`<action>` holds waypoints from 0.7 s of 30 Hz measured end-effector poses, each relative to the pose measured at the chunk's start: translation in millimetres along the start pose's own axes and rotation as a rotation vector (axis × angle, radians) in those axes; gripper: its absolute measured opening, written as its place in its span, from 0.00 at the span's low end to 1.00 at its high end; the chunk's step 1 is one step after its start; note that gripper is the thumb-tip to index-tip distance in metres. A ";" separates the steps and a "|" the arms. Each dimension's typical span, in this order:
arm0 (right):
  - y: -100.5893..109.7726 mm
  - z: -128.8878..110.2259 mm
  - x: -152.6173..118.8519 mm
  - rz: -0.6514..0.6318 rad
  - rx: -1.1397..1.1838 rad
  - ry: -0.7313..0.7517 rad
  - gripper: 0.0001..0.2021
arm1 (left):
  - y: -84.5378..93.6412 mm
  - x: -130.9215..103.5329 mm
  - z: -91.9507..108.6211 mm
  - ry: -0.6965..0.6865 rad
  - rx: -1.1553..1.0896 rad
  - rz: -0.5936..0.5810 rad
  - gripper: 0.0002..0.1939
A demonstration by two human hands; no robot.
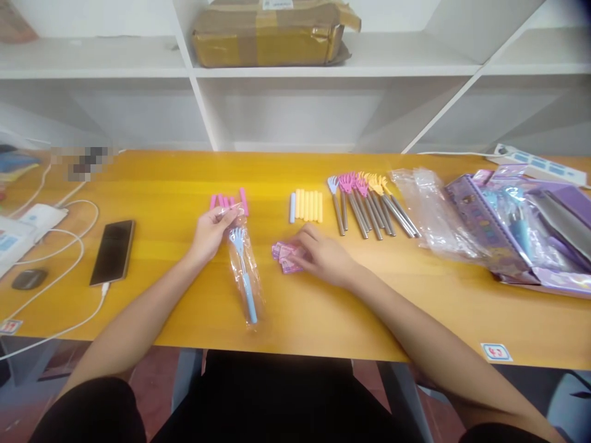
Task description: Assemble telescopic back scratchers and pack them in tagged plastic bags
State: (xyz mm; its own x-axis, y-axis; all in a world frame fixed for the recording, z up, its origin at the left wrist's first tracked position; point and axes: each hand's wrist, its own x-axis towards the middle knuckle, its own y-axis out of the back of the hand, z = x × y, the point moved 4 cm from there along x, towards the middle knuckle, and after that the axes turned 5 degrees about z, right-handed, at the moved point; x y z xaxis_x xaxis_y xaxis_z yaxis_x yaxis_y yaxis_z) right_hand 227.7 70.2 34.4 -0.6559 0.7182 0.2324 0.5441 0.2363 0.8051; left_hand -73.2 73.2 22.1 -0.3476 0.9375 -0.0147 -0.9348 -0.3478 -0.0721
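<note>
My left hand [213,231] is closed on the top of a clear plastic bag [257,277], and inside it lies a light-blue back scratcher [248,289]. Small pink and purple cards [287,257] lie in a loose pile, with the curled fingers of my right hand [321,253] gripping at their right side. Behind my left hand are several pink handle sleeves [244,202], partly hidden by it. Yellow sleeves [309,205] stand in a row beside one blue sleeve [292,208]. Further right, metal back scratchers [364,203] have blue, pink and yellow heads.
Empty clear bags [429,212] lie beside a purple display box [489,234] with bagged pieces at the right. At the left are a phone [112,252] on a white cable, a dark small device [29,279] and a power strip [28,231]. A taped carton [270,34] sits on the shelf.
</note>
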 end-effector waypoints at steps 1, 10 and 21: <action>-0.5 3.8 -3.0 -0.025 0.023 -0.002 0.20 | -0.1 -2.0 -3.2 0.007 -0.004 -0.014 0.24; 2.0 18.7 -3.7 -0.088 0.202 -0.103 0.16 | -12.8 -20.1 -21.9 0.064 0.020 -0.084 0.22; 9.3 25.4 2.6 0.148 0.632 -0.358 0.12 | -42.8 -53.2 -30.0 0.156 0.037 -0.187 0.23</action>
State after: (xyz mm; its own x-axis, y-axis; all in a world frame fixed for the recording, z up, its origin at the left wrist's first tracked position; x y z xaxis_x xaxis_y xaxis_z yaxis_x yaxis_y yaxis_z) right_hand 244.4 90.9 28.6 -0.4001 0.9158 0.0349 0.8819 0.3744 0.2864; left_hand -12.5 38.5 -4.0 -0.1557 0.9751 -0.1581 -0.9849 -0.1656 -0.0514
